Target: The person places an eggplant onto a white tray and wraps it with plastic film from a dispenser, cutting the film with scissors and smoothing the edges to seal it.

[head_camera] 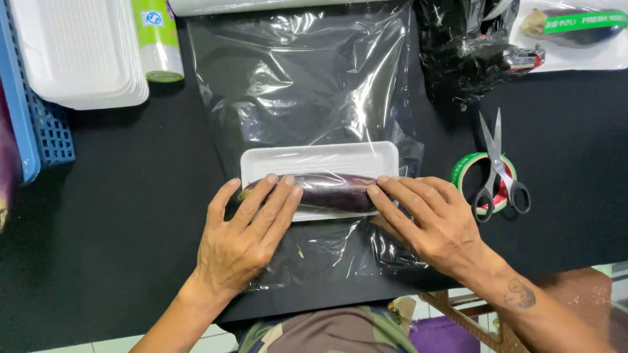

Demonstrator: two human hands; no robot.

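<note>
Left hand: the left hand (pixel 245 238) lies flat, fingers spread, palm down on the clear plastic wrap (pixel 307 85); its fingertips press the stem end of the eggplant (pixel 324 190) through the film. It grips nothing, it only presses.
Right hand: the right hand (pixel 428 222) is also flat and open, fingers together, and the fingertips touch the other end of the eggplant, over the film. No closed grip here.
Eggplant: dark purple, long, lying across the near edge of the white foam tray (pixel 320 160), at the centre of the view, between the two hands.
Tray: rectangular, white, on top of the film sheet; the film is folded over the eggplant from the 6 o'clock side.
Film sheet: it runs from the tray toward 12 o'clock, wrinkled and shiny, on the black table mat (pixel 118 229).
Scissors: grey scissors (pixel 498 167) at 3 o'clock, lying on a green tape roll (pixel 466 171), just beside the right hand.
Stack of trays: empty white foam trays (pixel 78 52) at 10 o'clock, inside a blue basket (pixel 39 124).
Film roll: a green and white roll (pixel 159 39) at 11 o'clock, beside the stack.
Wrapped eggplant: one finished pack (pixel 575 29) at 2 o'clock, near a crumpled black plastic bag (pixel 464 52).
</note>
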